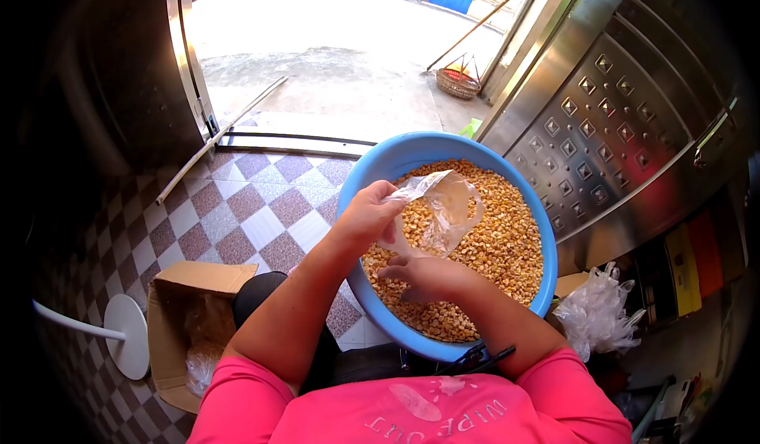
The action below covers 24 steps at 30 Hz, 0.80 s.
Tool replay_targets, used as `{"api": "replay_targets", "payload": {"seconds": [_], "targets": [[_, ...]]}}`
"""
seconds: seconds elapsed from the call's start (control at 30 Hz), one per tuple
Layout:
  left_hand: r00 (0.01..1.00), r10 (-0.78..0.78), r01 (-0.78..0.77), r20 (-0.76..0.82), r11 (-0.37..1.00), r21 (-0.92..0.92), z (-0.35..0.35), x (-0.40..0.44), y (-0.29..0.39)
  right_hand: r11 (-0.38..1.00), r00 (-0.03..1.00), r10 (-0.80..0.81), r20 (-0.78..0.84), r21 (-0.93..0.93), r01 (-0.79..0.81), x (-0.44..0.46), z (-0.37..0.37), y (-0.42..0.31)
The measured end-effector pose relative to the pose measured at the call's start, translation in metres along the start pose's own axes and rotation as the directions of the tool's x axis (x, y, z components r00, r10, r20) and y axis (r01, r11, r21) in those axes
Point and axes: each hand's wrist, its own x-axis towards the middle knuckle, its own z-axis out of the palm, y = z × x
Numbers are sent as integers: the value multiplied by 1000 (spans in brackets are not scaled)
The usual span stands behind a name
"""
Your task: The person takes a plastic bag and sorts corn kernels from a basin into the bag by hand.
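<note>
A wide blue plastic basin (363, 302) holds a heap of dry yellow corn kernels (507, 242). Over its left side, my left hand (370, 216) pinches the edge of a clear plastic bag (455, 210). The bag's mouth spreads above the kernels; cloudy folds make its contents hard to make out. Just below the bag, my right hand (427, 278) hovers low over the corn with its fingers pointing left and somewhat apart. I see nothing held in it, though its palm side is hidden.
On the left stand an open cardboard box (170, 341) with plastic bags inside and a round white base (127, 337). A white pole (222, 137) crosses the doorway sill. Crumpled clear bags (599, 309) lie right of the basin, below a metal door (590, 127). Outside sits a wicker basket (457, 85).
</note>
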Motion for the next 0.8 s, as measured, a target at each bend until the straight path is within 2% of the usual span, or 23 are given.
{"api": "replay_targets", "payload": {"seconds": [0.07,0.13,0.17,0.23,0.37,0.47,0.53,0.57,0.63,0.67,0.73,0.77,0.8], "targets": [[1000,9,-9,6,1000,-1,0,0,0,998,997,55,47,-46,-53,4,-2,-8],[1000,10,-10,6,1000,0,0,0,0,972,930,233,285,-91,-216,7,-6,-19],[1000,9,-9,5,1000,1,0,-1,0,972,930,235,284,-92,-217,7,-2,-15],[1000,12,-12,9,1000,-3,-1,-1,-1,991,941,117,316,-104,-88,9,7,-6],[1000,16,-16,15,1000,-14,-2,1,-4,978,897,207,390,-83,-190,8,2,-13],[1000,8,-7,17,1000,-16,-1,0,-1,990,915,124,383,12,-139,5,-1,-10],[1000,9,-8,14,1000,-20,-1,0,-1,969,949,17,315,228,-93,3,-1,-4],[1000,9,-9,13,1000,-22,-1,0,-1,969,949,17,316,227,-93,1,-5,-3],[1000,18,-18,16,1000,-26,-2,2,-3,860,935,71,348,453,-234,-1,-17,-4],[999,26,-26,20,999,-29,-2,2,-4,861,935,70,348,453,-233,-2,-21,-1],[999,26,-25,21,999,-36,-2,3,-5,720,943,20,333,650,-245,-5,-28,6],[999,26,-25,24,999,-43,-2,3,-5,720,943,20,333,650,-244,-8,-33,7],[999,25,-24,24,999,-42,-2,3,-6,631,962,32,270,741,-229,-11,-38,6]]}}
